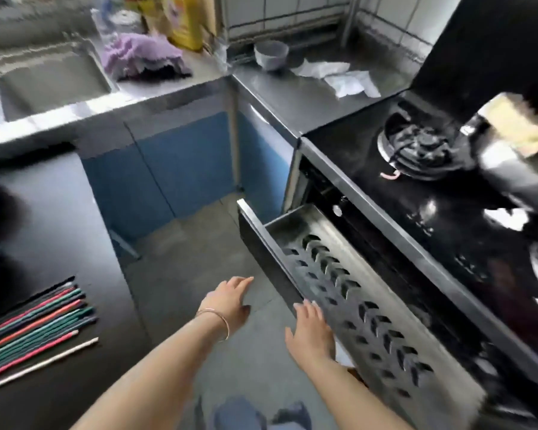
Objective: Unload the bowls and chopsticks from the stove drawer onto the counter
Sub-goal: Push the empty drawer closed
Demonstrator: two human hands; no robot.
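Observation:
The stove drawer [367, 308] stands pulled out below the black stove, and its perforated steel tray shows nothing inside. My right hand [311, 332] rests open against the drawer's dark front panel [264, 256]. My left hand [230, 301], with a bracelet on the wrist, hovers open just left of that panel and holds nothing. Several coloured chopsticks [35, 330] lie side by side on the dark counter [53, 218] at the lower left. A grey bowl [271, 54] stands on the steel counter [295, 97] at the back.
A sink [47, 79] is at the upper left, with a purple cloth [143, 55] and a yellow bottle [185, 20] behind it. White crumpled cloths [339, 77] lie by the bowl. The stove has a gas burner [423, 144] and a steel pot [516, 169] at right.

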